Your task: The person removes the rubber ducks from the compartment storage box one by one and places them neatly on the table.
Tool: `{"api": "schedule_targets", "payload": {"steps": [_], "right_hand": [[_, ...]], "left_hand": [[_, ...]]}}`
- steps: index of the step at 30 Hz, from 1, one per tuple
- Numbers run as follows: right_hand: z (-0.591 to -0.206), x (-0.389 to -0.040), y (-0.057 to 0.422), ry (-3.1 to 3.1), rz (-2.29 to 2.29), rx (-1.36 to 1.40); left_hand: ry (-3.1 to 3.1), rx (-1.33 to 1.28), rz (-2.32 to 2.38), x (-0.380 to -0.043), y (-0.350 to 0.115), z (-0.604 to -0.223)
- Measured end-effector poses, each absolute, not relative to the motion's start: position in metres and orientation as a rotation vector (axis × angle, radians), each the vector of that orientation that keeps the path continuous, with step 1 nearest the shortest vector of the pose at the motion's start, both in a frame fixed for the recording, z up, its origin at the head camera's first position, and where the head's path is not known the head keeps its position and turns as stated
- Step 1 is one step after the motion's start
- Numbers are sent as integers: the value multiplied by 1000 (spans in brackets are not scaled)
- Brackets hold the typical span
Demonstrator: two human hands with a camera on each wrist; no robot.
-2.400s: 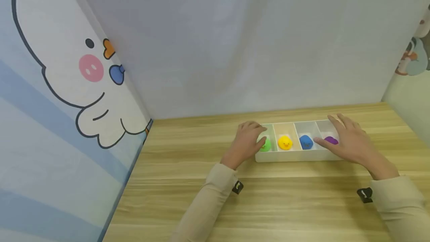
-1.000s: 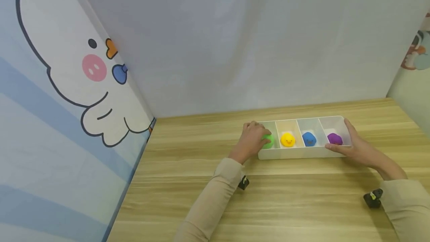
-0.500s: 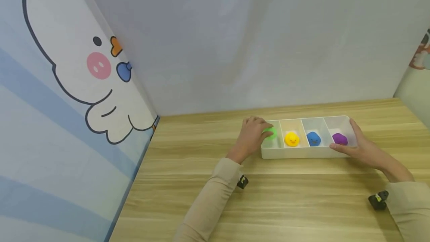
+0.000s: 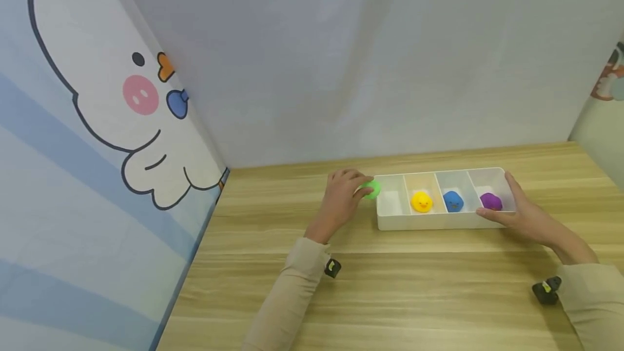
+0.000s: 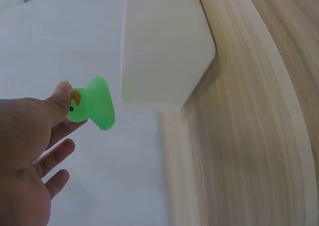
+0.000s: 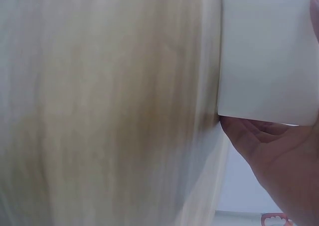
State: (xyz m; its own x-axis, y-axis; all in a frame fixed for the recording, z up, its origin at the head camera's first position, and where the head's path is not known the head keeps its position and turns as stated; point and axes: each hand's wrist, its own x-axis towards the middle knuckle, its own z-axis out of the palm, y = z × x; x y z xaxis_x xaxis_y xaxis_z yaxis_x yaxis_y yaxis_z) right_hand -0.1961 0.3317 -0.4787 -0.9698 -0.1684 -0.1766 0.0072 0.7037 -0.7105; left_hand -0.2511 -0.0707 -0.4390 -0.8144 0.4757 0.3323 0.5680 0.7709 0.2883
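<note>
A white box (image 4: 424,222) with several compartments in a row lies on the wooden table. My left hand (image 4: 338,196) is just left of it, pinching a green rubber duck (image 4: 373,189) between thumb and fingers. In the left wrist view the duck (image 5: 97,104) is held by its head, its flat base facing the box's end wall. Around the box's right end my right hand (image 4: 531,218) grips, thumb on the front rim and fingers along the right side. Inside sit a yellow duck (image 4: 421,201), a blue duck (image 4: 453,201) and a purple duck (image 4: 491,201), each in its own compartment.
The leftmost compartment (image 4: 391,196) shows its bare floor. Behind the table (image 4: 390,297) hangs a pale grey curtain (image 4: 317,69). At the left stands a wall panel (image 4: 88,96) printed with a cartoon bird.
My left hand reached into the leftmost compartment, took hold of the green duck, lifted it and carried it left past the box's end. My right hand settled onto the box's right end.
</note>
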Motion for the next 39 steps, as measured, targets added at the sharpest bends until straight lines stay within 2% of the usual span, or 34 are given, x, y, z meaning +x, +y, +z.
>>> {"api": "schedule_targets", "payload": {"steps": [19, 39], "right_hand": [[-484, -207, 333, 2683, -1134, -154], [-492, -203, 333, 2688, -1159, -152]], "left_hand": [[-2949, -725, -363, -254, -89, -474], [-2983, -706, -304, -246, -85, -480]]}}
